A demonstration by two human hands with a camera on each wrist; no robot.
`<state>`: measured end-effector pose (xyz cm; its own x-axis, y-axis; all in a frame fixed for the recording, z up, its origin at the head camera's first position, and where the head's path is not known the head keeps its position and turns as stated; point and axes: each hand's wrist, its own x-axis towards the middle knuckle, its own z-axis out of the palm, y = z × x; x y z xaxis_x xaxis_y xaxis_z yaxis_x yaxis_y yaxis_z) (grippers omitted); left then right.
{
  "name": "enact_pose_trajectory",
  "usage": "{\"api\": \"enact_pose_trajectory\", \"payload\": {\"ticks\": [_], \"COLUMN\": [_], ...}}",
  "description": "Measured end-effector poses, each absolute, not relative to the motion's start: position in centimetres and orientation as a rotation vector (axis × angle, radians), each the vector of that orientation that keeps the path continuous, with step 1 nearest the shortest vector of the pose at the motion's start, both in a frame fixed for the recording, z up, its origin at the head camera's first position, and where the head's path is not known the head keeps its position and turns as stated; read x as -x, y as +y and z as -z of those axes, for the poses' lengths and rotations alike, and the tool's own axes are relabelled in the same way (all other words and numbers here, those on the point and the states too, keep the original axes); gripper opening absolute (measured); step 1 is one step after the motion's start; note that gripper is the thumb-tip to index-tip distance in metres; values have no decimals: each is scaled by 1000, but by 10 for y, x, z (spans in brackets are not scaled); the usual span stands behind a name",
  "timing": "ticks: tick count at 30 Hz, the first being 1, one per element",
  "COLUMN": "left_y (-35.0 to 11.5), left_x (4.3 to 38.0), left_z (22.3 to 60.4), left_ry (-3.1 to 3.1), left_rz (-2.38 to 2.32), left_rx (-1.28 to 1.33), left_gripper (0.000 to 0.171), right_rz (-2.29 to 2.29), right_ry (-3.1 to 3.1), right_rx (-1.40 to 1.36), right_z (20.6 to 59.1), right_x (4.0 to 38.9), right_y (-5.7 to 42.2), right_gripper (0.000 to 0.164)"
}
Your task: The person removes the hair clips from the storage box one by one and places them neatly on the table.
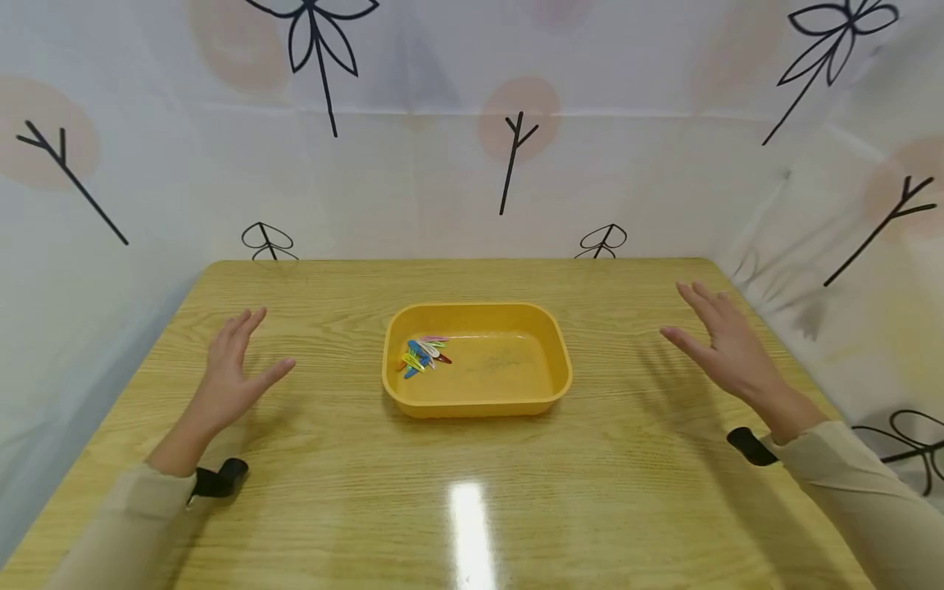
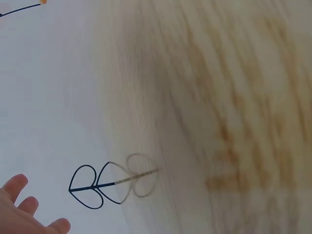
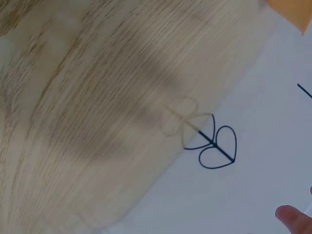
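A yellow plastic tray (image 1: 475, 408) stands in the middle of the wooden table. Several small colourful hair clips (image 1: 422, 355) lie in a loose pile at its left end, in blue, pink, green, white, yellow and dark red. To the left of the tray, apart from it, the left hand (image 1: 229, 378) is held above the table with fingers extended and thumb spread. The right hand (image 1: 726, 348) hovers likewise on the right side, holding nothing. In the wrist views only some fingertips of the left hand (image 2: 27, 214) and one of the right hand (image 3: 295, 219) show.
The wooden table (image 1: 332, 475) has a bright light reflection near its front. A white cloth (image 1: 413, 180) with black plant drawings hangs behind and along both sides. Black bands (image 1: 221, 478) sit at both wrists.
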<state>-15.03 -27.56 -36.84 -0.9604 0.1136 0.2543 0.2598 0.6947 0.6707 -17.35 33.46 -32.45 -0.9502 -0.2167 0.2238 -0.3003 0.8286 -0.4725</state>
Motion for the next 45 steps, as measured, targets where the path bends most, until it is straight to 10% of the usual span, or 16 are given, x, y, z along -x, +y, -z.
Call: {"api": "enact_pose_trajectory", "payload": {"ticks": [45], "left_y": [-236], "left_x": [160], "left_z": [375], "left_ry": [-2522], "left_rz": [1436], "left_rx": [520], "left_gripper": [66], "right_rz": [-821], "right_ry": [-2875], "right_rx": [-510], "right_z": [307], "right_x": [182], "right_y": [292], "right_gripper": [69]}}
